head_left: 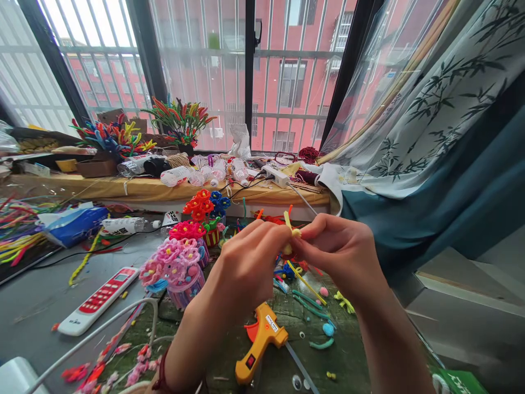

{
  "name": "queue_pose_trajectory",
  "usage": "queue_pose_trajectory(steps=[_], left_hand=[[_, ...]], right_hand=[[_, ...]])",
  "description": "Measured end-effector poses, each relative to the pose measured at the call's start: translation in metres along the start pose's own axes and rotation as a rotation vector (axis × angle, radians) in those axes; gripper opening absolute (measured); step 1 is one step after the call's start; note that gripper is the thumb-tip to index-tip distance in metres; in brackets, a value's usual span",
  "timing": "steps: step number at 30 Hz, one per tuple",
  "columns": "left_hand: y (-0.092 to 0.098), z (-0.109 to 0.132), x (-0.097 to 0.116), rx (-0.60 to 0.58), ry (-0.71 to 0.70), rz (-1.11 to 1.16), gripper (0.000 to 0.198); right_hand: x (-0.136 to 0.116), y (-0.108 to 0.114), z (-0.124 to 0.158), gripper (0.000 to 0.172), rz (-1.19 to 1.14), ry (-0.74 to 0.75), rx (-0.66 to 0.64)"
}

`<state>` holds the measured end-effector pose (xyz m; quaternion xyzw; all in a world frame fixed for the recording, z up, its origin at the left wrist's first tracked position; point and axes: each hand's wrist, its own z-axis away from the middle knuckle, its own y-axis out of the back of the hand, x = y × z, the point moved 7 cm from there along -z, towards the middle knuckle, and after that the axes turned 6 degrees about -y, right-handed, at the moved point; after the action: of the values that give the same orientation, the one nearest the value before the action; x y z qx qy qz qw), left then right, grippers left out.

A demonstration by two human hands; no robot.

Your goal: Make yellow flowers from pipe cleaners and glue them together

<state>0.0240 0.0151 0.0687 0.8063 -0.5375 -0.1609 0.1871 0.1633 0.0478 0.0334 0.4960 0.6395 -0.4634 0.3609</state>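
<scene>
Fingertips nearly together, the right hand [346,249] pinches a pale yellow fuzzy piece [287,220], between four and five o'clock from the view's centre. The left hand [250,262], fingers curled, seems to grip it too, thumb hidden. A glue gun [262,345] lies at its half-past-six.

Daylight comes through a wide, dark-framed window [197,71] fitted with metal bars [295,54], facing a pinkish-red building [268,82]. A tan cloth [82,189] covers the sill. At right hang a pale leaf-patterned curtain [443,120] and dark teal fabric [410,213], above pale furniture [471,290]. The worn worktop [353,364] is dark green, with a grey surface [24,317] at left.
</scene>
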Motion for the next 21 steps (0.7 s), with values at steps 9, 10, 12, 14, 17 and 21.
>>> queue_pose_trajectory(steps=[9, 10, 12, 14, 17, 21], left_hand=[[-0.023, 0.013, -0.037, -0.044, 0.643, 0.639, 0.013], [-0.024, 0.014, -0.038, -0.042, 0.669, 0.686, 0.014], [-0.026, 0.014, -0.038, -0.037, 0.711, 0.749, 0.016], [-0.028, 0.015, -0.038, -0.025, 0.768, 0.805, 0.018], [-0.033, 0.02, -0.039, -0.004, 0.878, 0.921, 0.023], [-0.046, 0.031, -0.039, -0.01, 1.041, 1.116, 0.025]], right_hand=[[-0.005, 0.003, 0.0, 0.021, 0.176, 0.05, 0.067], [-0.005, 0.003, -0.001, 0.02, 0.174, 0.046, 0.054], [-0.004, 0.003, -0.001, 0.018, 0.164, 0.038, 0.032], [-0.002, 0.003, -0.002, 0.018, 0.158, 0.023, 0.024], [0.0, 0.004, -0.002, 0.021, 0.162, 0.015, 0.032], [0.001, 0.004, -0.004, 0.021, 0.164, 0.01, 0.014]])
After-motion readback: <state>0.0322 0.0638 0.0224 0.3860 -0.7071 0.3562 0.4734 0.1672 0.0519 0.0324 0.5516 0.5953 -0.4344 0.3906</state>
